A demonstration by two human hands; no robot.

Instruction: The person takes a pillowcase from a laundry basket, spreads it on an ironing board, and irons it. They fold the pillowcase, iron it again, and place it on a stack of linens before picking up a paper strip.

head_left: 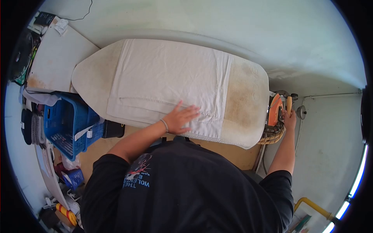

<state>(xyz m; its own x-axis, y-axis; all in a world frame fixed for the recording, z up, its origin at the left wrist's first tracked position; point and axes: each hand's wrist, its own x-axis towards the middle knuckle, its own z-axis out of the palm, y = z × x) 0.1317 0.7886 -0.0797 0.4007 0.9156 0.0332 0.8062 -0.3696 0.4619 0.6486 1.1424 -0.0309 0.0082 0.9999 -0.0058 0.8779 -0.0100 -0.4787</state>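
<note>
A folded white cloth lies across the padded ironing board, with creases and layered edges along its near side. My left hand rests on the near part of the cloth, fingers spread and pointing right. Beyond the board's right end, my right hand is closed around the light-coloured handle of an orange iron. The iron sits off the board, and its underside is hidden.
Blue plastic baskets stand left of the board, below a white tabletop. A wicker basket is under the iron. Pale walls close in behind and at right. A yellow pipe is at lower right.
</note>
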